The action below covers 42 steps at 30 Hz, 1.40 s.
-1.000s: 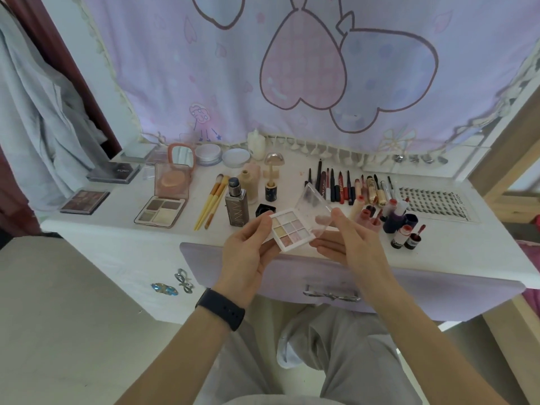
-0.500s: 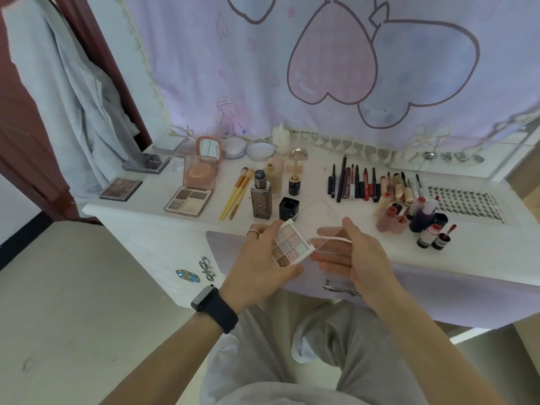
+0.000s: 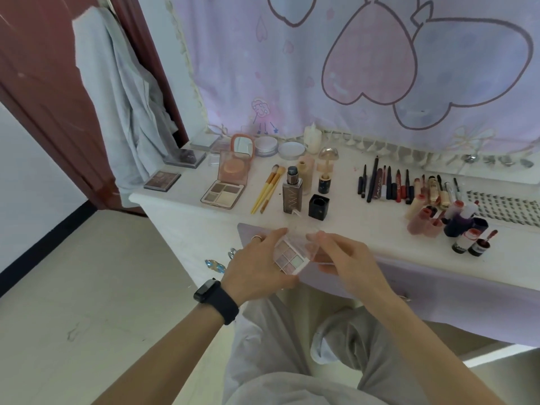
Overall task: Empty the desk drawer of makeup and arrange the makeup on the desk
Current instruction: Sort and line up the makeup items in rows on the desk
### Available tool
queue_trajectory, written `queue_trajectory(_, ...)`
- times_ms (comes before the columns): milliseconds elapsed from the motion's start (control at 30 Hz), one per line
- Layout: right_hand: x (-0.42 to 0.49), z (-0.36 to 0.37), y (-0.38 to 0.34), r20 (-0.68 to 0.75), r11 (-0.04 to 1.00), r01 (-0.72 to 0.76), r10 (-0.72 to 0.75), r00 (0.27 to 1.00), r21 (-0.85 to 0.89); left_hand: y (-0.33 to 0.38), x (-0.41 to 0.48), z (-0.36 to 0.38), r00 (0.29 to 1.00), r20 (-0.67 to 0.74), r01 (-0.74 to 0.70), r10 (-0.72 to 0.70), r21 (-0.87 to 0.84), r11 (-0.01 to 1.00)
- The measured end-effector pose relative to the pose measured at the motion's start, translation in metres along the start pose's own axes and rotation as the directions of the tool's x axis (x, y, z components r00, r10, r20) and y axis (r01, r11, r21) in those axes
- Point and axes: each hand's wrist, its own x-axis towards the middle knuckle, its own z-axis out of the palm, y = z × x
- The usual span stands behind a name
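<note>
I hold the small eyeshadow palette (image 3: 290, 256) just in front of the lilac drawer front (image 3: 438, 285), below the desk's edge. Its tray shows pans of pale pink, mauve and white shimmer. My left hand (image 3: 257, 271) curls round the tray, and my right hand (image 3: 349, 263) pinches its clear lid (image 3: 304, 236), which is raised. On the desk (image 3: 204, 226) behind, a larger palette (image 3: 222, 194) lies open with four beige and brown pans.

The left grip (image 3: 257, 267) covers the near left side of the palette (image 3: 290, 257). The clear lid (image 3: 304, 232), pinched in the right grip (image 3: 347, 258), is smeared and its outline is hard to trace. The right edge cuts off the lash tray (image 3: 502, 209) and the surface (image 3: 380, 232). Print on the pencils (image 3: 388, 182) is too small to read.
</note>
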Motion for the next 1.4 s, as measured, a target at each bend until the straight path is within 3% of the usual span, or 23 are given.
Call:
queue_trajectory(133,0.002,0.000,0.001,0.069,0.995,0.060,-0.055,0.996,-0.074,-0.010,-0.007,-0.006,0.999,-0.047,0.011,-0.013,-0.040,0.999)
queue_trajectory(200,0.001,-0.005,0.002,0.038,0.961,0.145,-0.140,0.989,-0.234,-0.016,-0.013,-0.012,0.997,-0.078,0.018,-0.023,-0.067,0.998)
queue_trajectory(300,-0.001,-0.015,0.007,-0.088,0.804,0.257,-0.357,0.930,-0.537,-0.031,-0.020,-0.028,0.990,-0.129,0.051,-0.061,-0.083,0.995)
queue_trajectory(500,0.013,-0.036,0.034,-0.172,0.486,0.197,-0.613,0.771,-0.852,-0.070,-0.008,-0.085,0.924,-0.295,0.195,-0.242,-0.179,0.964)
queue_trajectory(567,0.019,-0.038,0.044,-0.174,0.440,0.179,-0.649,0.741,-0.880,-0.083,0.009,-0.104,0.894,-0.327,0.250,-0.306,-0.202,0.947)
queue_trajectory(700,0.029,-0.035,0.051,-0.173,0.381,0.146,-0.686,0.707,-0.913,-0.107,0.050,-0.138,0.855,-0.355,0.377,-0.377,-0.073,0.923)
queue_trajectory(933,0.032,-0.035,0.054,-0.173,0.342,0.106,-0.691,0.701,-0.934,-0.135,0.094,-0.159,0.867,-0.199,0.464,-0.456,-0.010,0.886)
queue_trajectory(1067,0.031,-0.036,0.057,-0.168,0.321,0.110,-0.722,0.671,-0.941,-0.142,0.107,-0.163,0.855,-0.134,0.489,-0.500,-0.108,0.865)
queue_trajectory(1200,0.033,-0.036,0.061,-0.165,0.313,0.115,-0.737,0.655,-0.943,-0.146,0.114,-0.167,0.848,-0.086,0.516,-0.524,-0.100,0.851)
queue_trajectory(1400,0.037,-0.037,0.067,-0.159,0.295,0.116,-0.760,0.630,-0.948,-0.141,0.116,-0.156,0.892,-0.168,0.448,-0.420,0.193,0.873)
